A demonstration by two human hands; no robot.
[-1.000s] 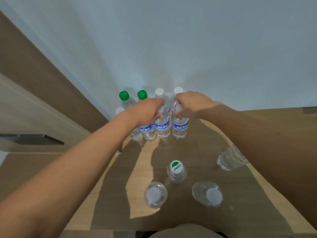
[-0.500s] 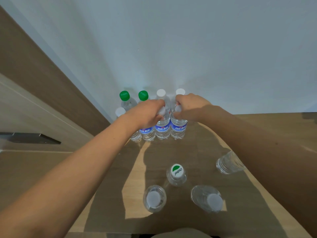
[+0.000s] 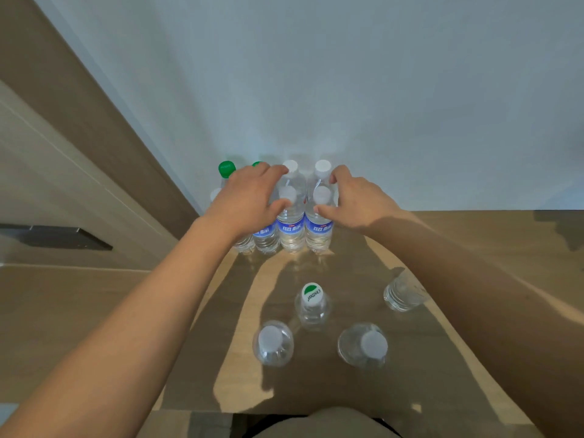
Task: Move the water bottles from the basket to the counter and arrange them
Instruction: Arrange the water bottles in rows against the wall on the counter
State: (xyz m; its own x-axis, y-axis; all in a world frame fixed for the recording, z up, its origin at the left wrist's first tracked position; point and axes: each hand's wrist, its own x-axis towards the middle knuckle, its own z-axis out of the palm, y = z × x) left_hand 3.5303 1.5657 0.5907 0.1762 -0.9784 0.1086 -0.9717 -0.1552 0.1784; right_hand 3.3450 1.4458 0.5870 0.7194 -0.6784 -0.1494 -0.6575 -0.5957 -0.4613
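At frame centre, the left hand (image 3: 249,200) and right hand (image 3: 357,197) hover with fingers spread, gripping nothing, over blue-labelled water bottles (image 3: 292,227) against the wall. Nudge rows gently to avoid toppling.

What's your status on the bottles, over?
Left hand and right hand open, fingers loose around the front-row bottles at the wall. Four loose bottles stand nearer on the counter. Nothing blocking.

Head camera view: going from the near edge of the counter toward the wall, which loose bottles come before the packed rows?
Two white-capped bottles and side by side → bottle with the green-and-white cap → bottle by the right forearm → blue-labelled front row → back row at the wall.
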